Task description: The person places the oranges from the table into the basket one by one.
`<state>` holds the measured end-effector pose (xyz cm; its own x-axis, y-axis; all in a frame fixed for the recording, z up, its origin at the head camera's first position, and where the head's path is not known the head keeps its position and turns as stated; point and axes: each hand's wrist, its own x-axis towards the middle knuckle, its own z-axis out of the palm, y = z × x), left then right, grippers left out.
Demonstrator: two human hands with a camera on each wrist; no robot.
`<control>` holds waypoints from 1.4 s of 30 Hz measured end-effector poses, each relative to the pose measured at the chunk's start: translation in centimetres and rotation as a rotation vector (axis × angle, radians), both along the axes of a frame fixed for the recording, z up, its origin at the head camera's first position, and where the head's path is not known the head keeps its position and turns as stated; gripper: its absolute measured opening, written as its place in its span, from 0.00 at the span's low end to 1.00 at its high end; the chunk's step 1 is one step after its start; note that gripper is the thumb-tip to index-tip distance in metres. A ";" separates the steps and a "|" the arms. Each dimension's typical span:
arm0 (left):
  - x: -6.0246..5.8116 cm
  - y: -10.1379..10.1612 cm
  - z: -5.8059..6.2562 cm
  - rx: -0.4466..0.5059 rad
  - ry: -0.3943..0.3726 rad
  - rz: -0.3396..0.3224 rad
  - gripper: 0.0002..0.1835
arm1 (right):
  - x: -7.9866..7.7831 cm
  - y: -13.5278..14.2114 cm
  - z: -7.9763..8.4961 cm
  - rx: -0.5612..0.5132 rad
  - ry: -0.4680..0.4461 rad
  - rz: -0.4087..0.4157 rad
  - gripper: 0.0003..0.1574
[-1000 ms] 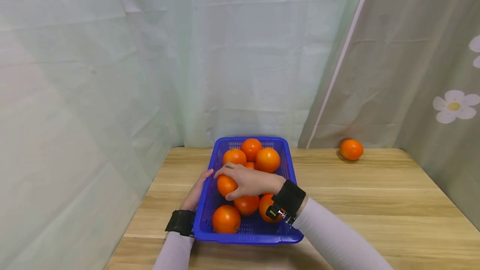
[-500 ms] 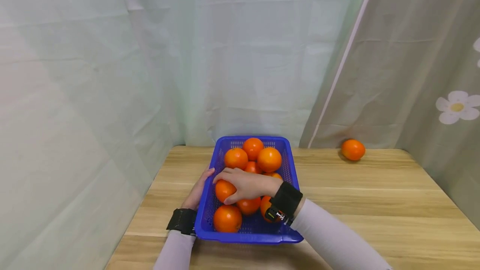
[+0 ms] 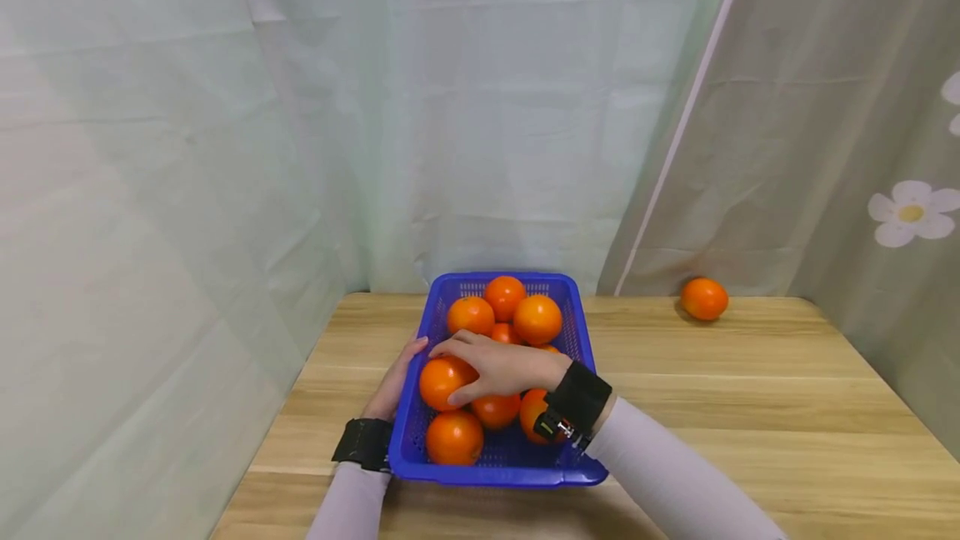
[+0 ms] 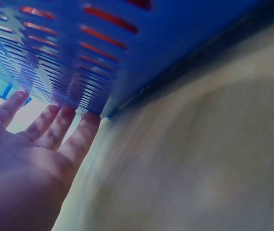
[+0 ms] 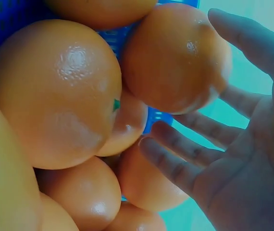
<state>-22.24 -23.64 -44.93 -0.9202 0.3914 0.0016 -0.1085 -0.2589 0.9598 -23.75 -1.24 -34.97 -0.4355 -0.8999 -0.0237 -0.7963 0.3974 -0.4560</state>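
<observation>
A blue plastic basket (image 3: pixel 487 475) with slotted walls holds several oranges. My right hand (image 3: pixel 502 365) reaches over it from the right, close to an orange (image 3: pixel 442 383) by the left wall. In the right wrist view, the fingers of my right hand (image 5: pixel 238 130) are spread and fairly straight, with fingertips right at that orange (image 5: pixel 175 57); the thumb stands out to one side. My left hand (image 3: pixel 392 377) rests along the basket's left outer wall. The left wrist view shows its straight fingers (image 4: pixel 79 139) touching the slotted side (image 4: pixel 65 62).
A single orange (image 3: pixel 703 299) lies at the back right of the wooden table (image 3: pixel 750 415), near the curtain (image 3: pixel 510 107). Another orange (image 3: pixel 454 438) sits in the basket's front left corner. More oranges (image 3: pixel 537 320) fill the back and middle.
The orange under my right hand has shifted left and slightly nearer, against the basket's left wall, and shows more from under the fingers. My left hand has stayed at the basket's side.
</observation>
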 end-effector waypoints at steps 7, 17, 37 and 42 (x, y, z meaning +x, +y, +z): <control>0.0 0.3 -0.1 -0.001 0.029 0.008 0.29 | -0.1 1.4 0.9 -0.056 -0.049 0.000 0.40; 0.0 0.5 -0.1 0.009 0.055 -0.003 0.29 | -0.8 3.6 2.2 -0.182 -0.018 -0.032 0.34; -0.1 0.7 0.0 -0.009 0.065 -0.029 0.28 | -2.2 11.0 5.1 -0.546 -0.063 -0.288 0.27; 0.1 0.9 0.0 -0.013 0.067 -0.028 0.28 | -1.1 12.5 6.6 -0.599 -0.064 -0.332 0.25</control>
